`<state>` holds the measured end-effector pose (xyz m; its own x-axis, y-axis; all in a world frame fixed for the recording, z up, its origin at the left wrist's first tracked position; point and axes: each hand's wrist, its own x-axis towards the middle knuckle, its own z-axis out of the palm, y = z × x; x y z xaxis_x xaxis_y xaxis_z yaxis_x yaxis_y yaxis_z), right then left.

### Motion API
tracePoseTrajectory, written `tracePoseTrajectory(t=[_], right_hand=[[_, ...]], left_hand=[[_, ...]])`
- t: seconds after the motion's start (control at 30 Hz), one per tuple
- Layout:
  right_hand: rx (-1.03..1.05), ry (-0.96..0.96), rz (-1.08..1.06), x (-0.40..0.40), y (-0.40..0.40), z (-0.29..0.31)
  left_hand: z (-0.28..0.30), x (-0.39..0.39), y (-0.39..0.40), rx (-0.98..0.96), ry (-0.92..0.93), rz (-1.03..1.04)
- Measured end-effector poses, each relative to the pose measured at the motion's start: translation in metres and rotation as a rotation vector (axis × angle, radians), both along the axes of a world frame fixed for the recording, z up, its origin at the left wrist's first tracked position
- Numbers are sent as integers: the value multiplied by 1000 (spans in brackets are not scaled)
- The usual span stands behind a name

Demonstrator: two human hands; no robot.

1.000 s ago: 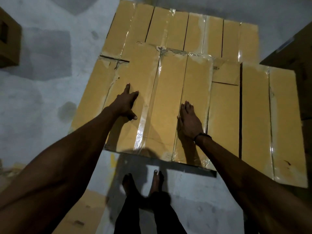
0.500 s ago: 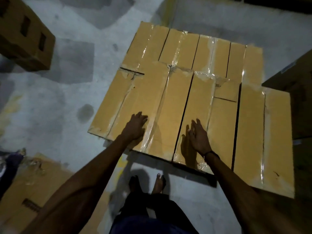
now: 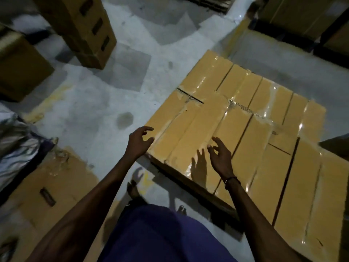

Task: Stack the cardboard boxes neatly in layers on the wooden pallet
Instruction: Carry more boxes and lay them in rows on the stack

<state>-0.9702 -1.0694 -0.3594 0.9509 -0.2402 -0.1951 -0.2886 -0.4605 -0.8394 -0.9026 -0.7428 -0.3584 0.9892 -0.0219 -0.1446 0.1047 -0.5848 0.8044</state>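
Note:
A flat layer of several long taped cardboard boxes [image 3: 251, 133] lies side by side at the centre right, their tops level. The pallet beneath is hidden except for a dark edge [image 3: 190, 184] under the near side. My left hand [image 3: 138, 142] hovers at the layer's near left corner, fingers spread, holding nothing. My right hand [image 3: 220, 157] hangs just above the near boxes, fingers apart, casting a shadow on the cardboard. Neither hand touches a box.
A tall cardboard box [image 3: 83, 29] stands on the grey floor at the upper left, another box [image 3: 18, 67] at the far left. A flattened carton [image 3: 51, 188] lies at the lower left beside crumpled plastic [image 3: 17, 144]. Dark racking [image 3: 302, 21] with boxes fills the upper right. My bare feet stand below.
Both hands have lifted off the box tops and drawn back toward me. The view has swung left, so the box layer now sits further right.

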Motion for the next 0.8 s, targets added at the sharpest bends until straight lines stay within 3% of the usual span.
tracePoseTrajectory(t=[0.47, 0.8], right_hand=[[75, -72, 242, 177, 295, 33], [83, -137, 442, 307, 459, 62]], left_hand=[[31, 82, 279, -208, -60, 403], [47, 151, 417, -300, -122, 617]])
